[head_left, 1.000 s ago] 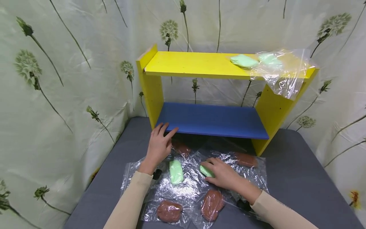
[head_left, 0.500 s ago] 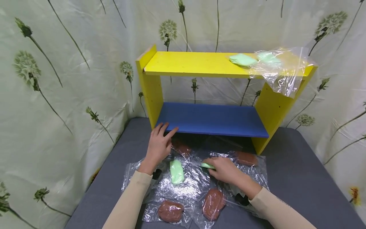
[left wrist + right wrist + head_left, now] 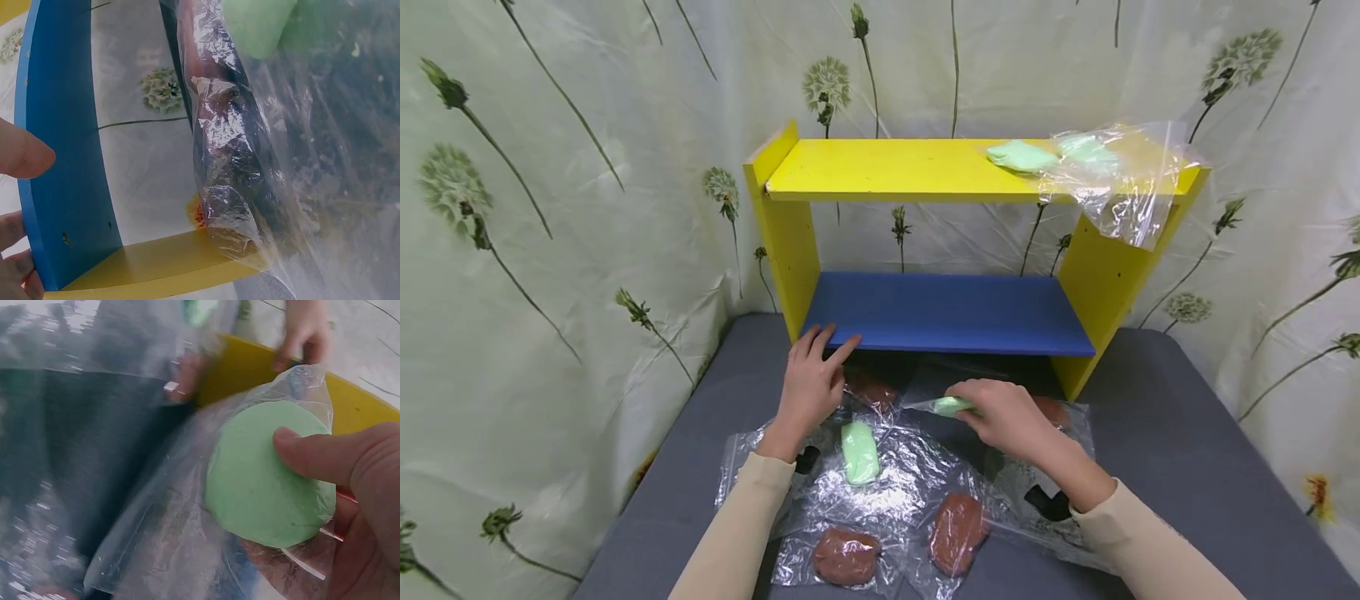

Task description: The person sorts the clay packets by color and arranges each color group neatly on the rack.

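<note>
The right hand (image 3: 1009, 418) pinches a bagged green piece (image 3: 259, 481) between thumb and fingers, above the counter (image 3: 1165, 467). The left hand (image 3: 807, 387) rests spread fingers at the blue shelf (image 3: 955, 312); whether they grip its edge is hard to tell. Another green piece (image 3: 859, 452) lies near a brown lump (image 3: 846, 557).

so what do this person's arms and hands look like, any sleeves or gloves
The left sleeve and right sleeve are long and beige, ending near the wrists. The left hand and right hand wear no gloves. A black piece shows by the left wrist, another by the right; their purpose is unclear.
</note>
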The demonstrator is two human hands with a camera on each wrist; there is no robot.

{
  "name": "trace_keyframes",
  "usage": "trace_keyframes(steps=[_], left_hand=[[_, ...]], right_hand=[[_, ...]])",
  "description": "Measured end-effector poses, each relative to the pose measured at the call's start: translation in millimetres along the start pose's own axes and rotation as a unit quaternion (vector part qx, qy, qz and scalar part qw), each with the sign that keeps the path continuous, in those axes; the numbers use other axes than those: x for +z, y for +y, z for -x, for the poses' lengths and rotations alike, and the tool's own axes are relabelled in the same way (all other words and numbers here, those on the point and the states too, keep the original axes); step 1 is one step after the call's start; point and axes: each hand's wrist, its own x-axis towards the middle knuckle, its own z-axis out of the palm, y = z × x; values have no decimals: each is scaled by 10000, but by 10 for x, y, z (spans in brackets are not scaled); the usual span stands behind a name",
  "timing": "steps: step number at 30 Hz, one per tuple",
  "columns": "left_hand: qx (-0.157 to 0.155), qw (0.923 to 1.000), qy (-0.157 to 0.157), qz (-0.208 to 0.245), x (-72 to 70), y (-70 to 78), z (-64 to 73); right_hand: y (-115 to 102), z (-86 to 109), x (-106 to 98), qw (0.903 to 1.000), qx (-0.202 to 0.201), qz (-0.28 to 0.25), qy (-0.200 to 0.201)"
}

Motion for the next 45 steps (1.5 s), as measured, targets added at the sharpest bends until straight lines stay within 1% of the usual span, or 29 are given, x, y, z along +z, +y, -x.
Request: trace_keyframes(steps=[3, 5, 9, 12, 16, 21, 24, 27, 32, 34, 38, 42, 45], left_hand=[[-37, 10000, -9, 0, 29, 17, 24], [-62, 10000, -1, 28, 45, 19, 40], [-71, 10000, -19, 31, 66, 11, 46], [-57, 10000, -66, 27, 64, 11, 27], [-69, 9999, -113, -13, 53, 4, 4], [-28, 10000, -7, -88, 48, 7, -26], [12, 9999, 64, -95, 48, 12, -42], [29, 9999, 89, -71, 53, 4, -59], [28, 9999, 151, -41, 72, -17, -61], [36, 9998, 189, -56, 79, -23, -50], [29, 9998, 177, -79, 74, -18, -26], [-42, 9999, 47, -103, 57, -9, -5], [-89, 9999, -50, -117, 59, -8, 8]], right_hand=[[-13, -16, -153, 9994, -151, -78, 293], [-27, -30, -255, 9979, -306, -220, 519], [-56, -71, -481, 9919, -612, -470, 1004], [-83, -106, -665, 9876, -744, -528, 1279], [-126, -187, -897, 9805, -932, -676, 1590], [-179, -289, -1127, 9702, -1084, -1030, 1905], [-206, -340, -1218, 9608, -1179, -1181, 2214], [-209, -401, -1300, 9538, -1233, -1121, 2501], [-173, -530, -1423, 9436, -1411, -840, 2876], [-166, -591, -1474, 9365, -1573, -739, 3045], [-202, -706, -1592, 9178, -1802, -661, 3475], [-283, -822, -1726, 8994, -1773, -646, 3944], [-334, -918, -1842, 8894, -1707, -645, 4191]])
